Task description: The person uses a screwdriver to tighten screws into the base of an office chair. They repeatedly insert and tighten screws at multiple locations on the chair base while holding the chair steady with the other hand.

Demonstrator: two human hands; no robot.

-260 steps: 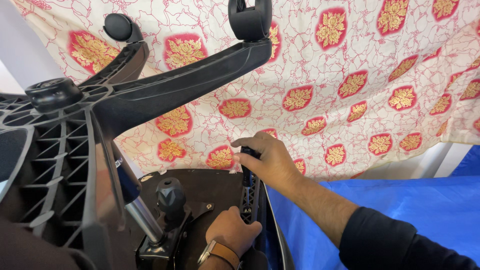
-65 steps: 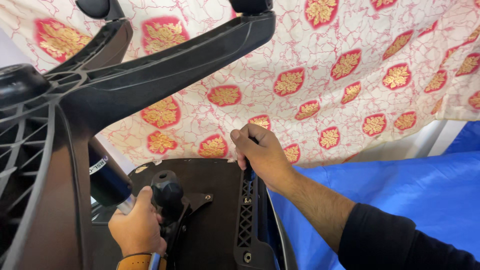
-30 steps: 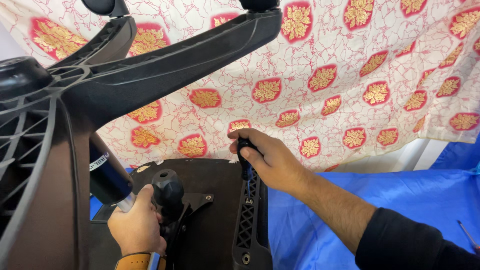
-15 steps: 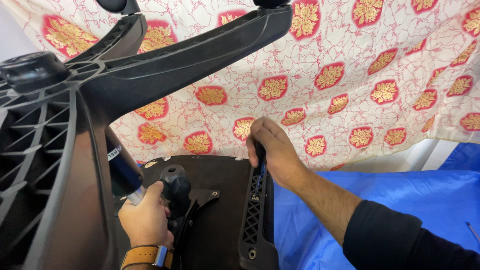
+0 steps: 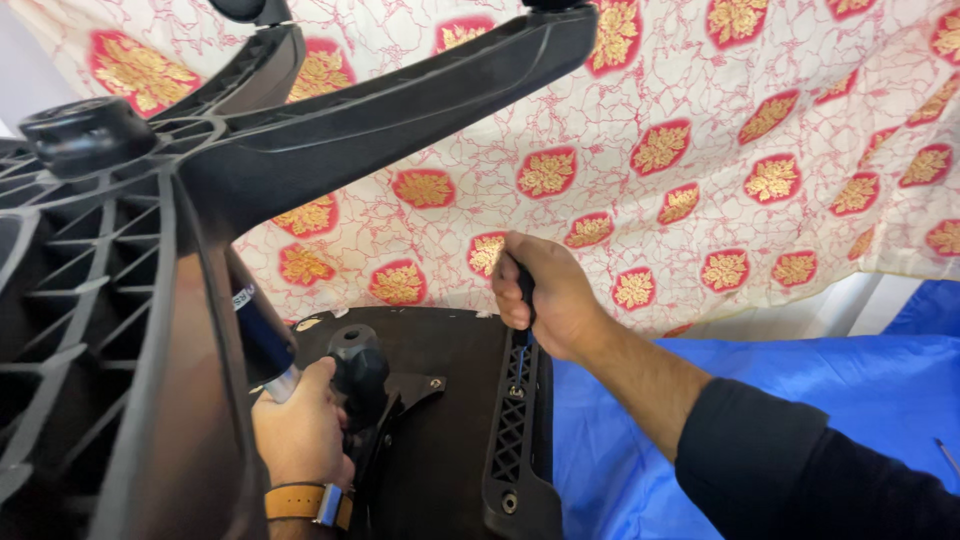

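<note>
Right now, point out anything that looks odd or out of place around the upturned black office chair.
The black plastic star-shaped chair base points upward, so the chair lies upside down with its dark seat underside exposed. The right hand grips a dark tool handle on the black ribbed armrest bracket; the left hand holds the mechanism. Nothing looks broken or spilled.

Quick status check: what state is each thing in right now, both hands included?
Office chair: upside down, seat underside facing up.
Star base: raised in the air, legs spread overhead.
Gas cylinder: seated between base and seat mechanism.
Black knob: upright on the mechanism.
Armrest bracket: lying along the seat edge.
Left hand: closed beside the knob, at the cylinder's foot.
Right hand: closed on a dark tool handle held vertically over the bracket.
Blue sheet: spread underneath.
Patterned cloth: hanging behind.
</note>
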